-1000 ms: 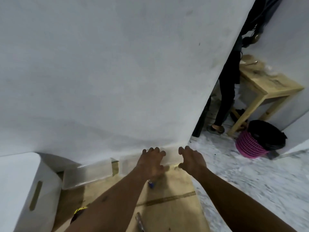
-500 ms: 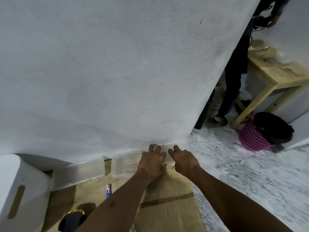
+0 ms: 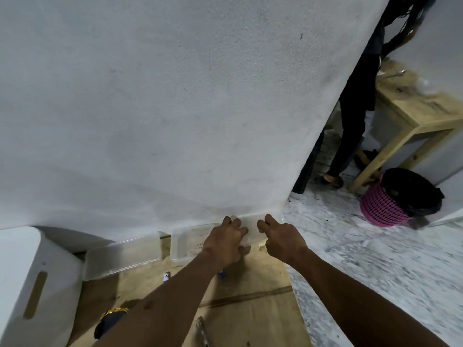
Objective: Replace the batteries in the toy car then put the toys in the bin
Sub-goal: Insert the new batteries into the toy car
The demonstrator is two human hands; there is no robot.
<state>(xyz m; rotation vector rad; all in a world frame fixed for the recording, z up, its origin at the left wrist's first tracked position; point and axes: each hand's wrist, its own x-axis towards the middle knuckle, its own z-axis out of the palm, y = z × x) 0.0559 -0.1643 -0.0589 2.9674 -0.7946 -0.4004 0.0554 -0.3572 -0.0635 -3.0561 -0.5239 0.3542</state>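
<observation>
A clear plastic bin (image 3: 185, 242) stands on the cardboard against the wall. My left hand (image 3: 225, 242) grips its middle, fingers curled over the far rim. My right hand (image 3: 280, 237) holds its right end with curled fingers. A black and yellow toy car (image 3: 110, 321) lies near the bottom left, partly hidden by my left forearm. Two small batteries lie on the cardboard, one (image 3: 166, 276) in the open and one (image 3: 221, 274) just under my left wrist. A slim metal tool (image 3: 201, 331) lies at the bottom edge.
A second clear bin (image 3: 122, 256) sits left of the first. A white box (image 3: 32, 284) with a slot handle stands at far left. At right are marble floor, a pink basket (image 3: 385, 209) with a black bag, a wooden table (image 3: 411, 113) and a standing person (image 3: 355, 121).
Both hands reached forward from the cardboard to the clear bin, and their fingers have curled onto it. The view has shifted, showing more of the toy car and batteries.
</observation>
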